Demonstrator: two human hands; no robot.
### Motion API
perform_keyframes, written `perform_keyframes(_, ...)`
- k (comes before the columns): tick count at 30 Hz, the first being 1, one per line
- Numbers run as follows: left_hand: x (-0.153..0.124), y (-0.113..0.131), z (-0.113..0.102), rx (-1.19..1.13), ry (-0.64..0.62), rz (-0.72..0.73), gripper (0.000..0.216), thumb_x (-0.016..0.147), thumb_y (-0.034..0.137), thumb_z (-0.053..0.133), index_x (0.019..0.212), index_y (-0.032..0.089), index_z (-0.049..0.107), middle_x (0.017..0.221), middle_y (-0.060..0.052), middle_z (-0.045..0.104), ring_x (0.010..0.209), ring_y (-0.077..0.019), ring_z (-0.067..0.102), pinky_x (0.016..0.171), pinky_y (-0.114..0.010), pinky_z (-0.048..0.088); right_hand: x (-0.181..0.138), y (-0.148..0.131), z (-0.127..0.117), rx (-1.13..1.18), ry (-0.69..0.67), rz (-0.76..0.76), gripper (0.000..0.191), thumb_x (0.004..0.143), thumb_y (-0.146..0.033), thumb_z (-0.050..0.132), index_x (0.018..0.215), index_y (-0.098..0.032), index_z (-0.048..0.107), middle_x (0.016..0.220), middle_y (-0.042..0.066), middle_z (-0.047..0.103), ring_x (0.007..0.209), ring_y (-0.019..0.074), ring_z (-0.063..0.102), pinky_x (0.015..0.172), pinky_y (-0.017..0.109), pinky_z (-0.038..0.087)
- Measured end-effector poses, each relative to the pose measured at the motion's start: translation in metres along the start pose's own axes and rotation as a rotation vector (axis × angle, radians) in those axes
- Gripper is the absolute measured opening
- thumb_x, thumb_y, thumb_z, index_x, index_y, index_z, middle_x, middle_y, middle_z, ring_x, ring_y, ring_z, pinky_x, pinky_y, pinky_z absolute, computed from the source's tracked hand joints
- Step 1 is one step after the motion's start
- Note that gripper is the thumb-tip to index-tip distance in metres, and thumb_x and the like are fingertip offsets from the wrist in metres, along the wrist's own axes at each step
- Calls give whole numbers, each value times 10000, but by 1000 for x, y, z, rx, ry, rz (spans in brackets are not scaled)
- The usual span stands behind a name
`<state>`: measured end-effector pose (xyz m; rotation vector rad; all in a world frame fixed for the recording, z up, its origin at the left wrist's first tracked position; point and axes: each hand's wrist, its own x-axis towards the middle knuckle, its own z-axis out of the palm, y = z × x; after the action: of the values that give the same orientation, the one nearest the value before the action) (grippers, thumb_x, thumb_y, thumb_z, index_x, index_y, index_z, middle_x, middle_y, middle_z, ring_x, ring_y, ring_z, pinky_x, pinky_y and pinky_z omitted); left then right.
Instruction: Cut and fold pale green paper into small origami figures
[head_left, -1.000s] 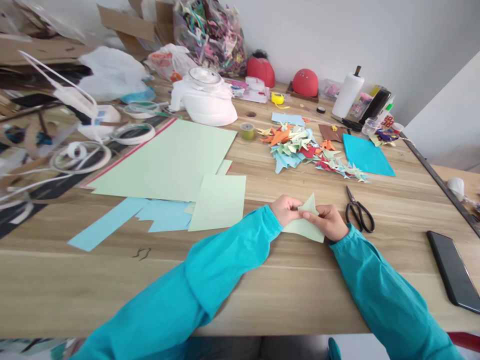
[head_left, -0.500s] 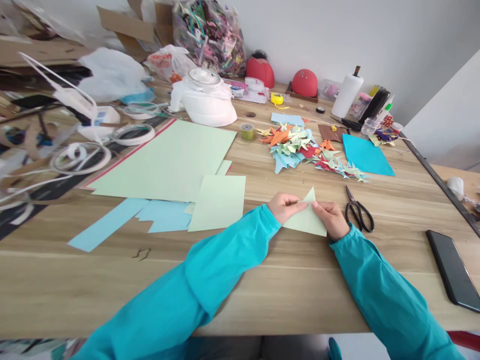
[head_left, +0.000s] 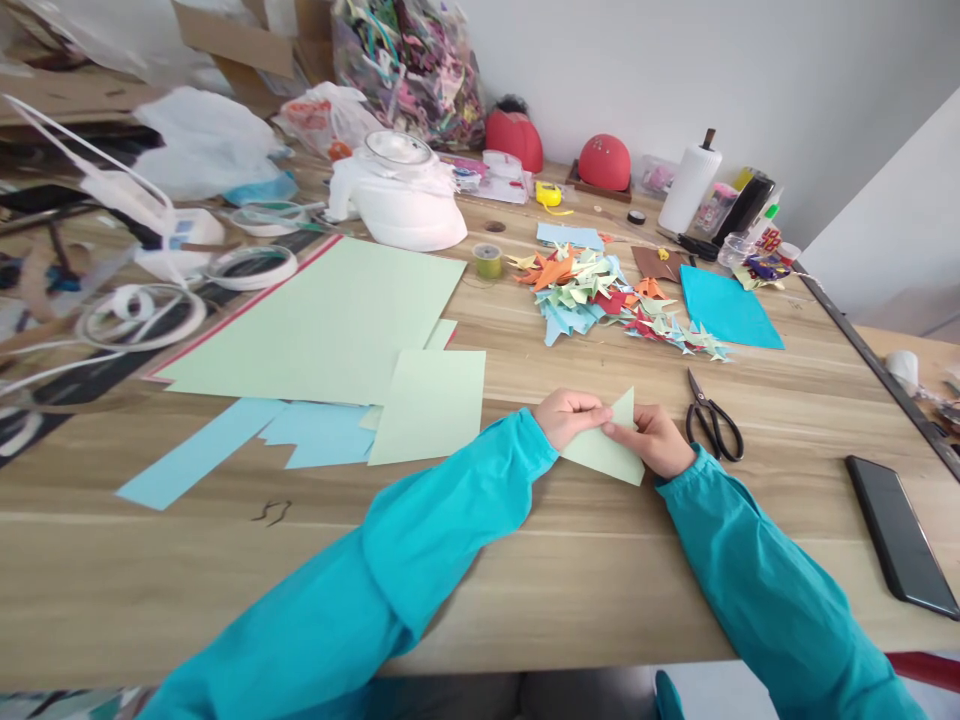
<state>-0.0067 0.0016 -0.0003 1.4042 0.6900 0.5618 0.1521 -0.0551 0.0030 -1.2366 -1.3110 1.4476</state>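
A small folded piece of pale green paper (head_left: 606, 459) is held between my two hands above the wooden table. My left hand (head_left: 568, 416) pinches its left side, thumb on top. From the right, my right hand (head_left: 655, 438) grips it, with the thumb pressed on the paper close to the left fingertips. One pointed corner of the paper sticks up between the hands. Black-handled scissors (head_left: 714, 417) lie just right of my right hand. To the left rests a flat pale green sheet (head_left: 429, 405), partly over light blue paper pieces (head_left: 322, 434).
Behind my hands lies a pile of folded paper shapes (head_left: 581, 290), beside a turquoise square (head_left: 729, 308). A large green sheet (head_left: 322, 325) and a thread spool (head_left: 487, 261) are further left. A phone (head_left: 900, 535) lies at the right; white cables (head_left: 142, 310) crowd the far left.
My right thumb has slid left over the paper, nearer the left fingertips. The paper has turned slightly, and its upright point has shifted a little right. The whole view has shifted slightly.
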Motion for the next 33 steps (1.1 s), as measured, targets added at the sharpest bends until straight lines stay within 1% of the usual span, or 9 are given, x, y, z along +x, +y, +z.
perform_keyframes(4,-1,0,2,66,-36,27,400,657,507,600,531,131,546,470,41,435,473,-72,375,437,-210,261,-1,-1,-1,48,-32,12,282,605,-394,745,699,-132,695,597,5,644,509,116,541,503,237,416)
perform_keyframes(8,-2,1,4,48,-34,24,378,642,489,623,558,124,577,489,32,476,484,-75,393,447,-211,280,-2,-3,-1,117,-19,59,237,549,-340,782,613,-134,685,535,-9,620,471,108,525,478,231,405)
perform_keyframes(14,-2,2,4,-70,-14,-53,411,639,529,625,634,118,625,505,9,534,490,-101,448,461,-231,319,-4,-6,0,126,-8,105,271,543,-363,777,680,-138,710,532,-1,625,500,141,570,515,265,453)
perform_keyframes(18,-2,5,2,-52,-29,-32,381,573,494,692,558,124,598,476,25,510,466,-75,407,434,-211,281,-2,-3,-1,5,4,23,285,563,-389,763,674,-134,702,554,-1,623,479,119,532,461,234,406)
perform_keyframes(21,-1,7,1,-50,-17,-15,390,558,498,696,531,129,573,448,40,474,440,-60,374,416,-202,258,-1,-1,-2,-37,15,-26,325,550,-409,770,713,-136,699,580,1,621,500,116,523,462,228,397)
perform_keyframes(23,-1,7,0,-60,0,-15,399,560,509,689,537,129,571,447,42,469,435,-60,376,413,-201,258,-1,0,-2,-25,42,-25,353,582,-458,741,699,-130,684,553,-2,591,473,99,488,434,214,364)
perform_keyframes(27,-1,7,-1,-38,60,-11,404,544,507,699,540,125,568,445,42,461,429,-60,375,408,-201,258,-1,1,-2,-51,130,-20,431,655,-536,658,556,-120,599,469,-24,478,411,58,374,380,195,260)
perform_keyframes(30,-1,5,0,-16,67,-1,415,536,513,705,540,124,561,440,44,451,429,-60,372,409,-199,257,-1,0,-2,-99,145,-29,453,652,-551,651,523,-127,559,462,-32,441,416,54,351,381,195,250)
perform_keyframes(33,-2,5,0,13,67,23,432,544,522,699,506,125,531,423,51,417,423,-51,343,404,-196,231,-2,0,-1,-113,126,-26,465,657,-575,629,536,-131,557,482,-25,455,425,61,363,388,199,268)
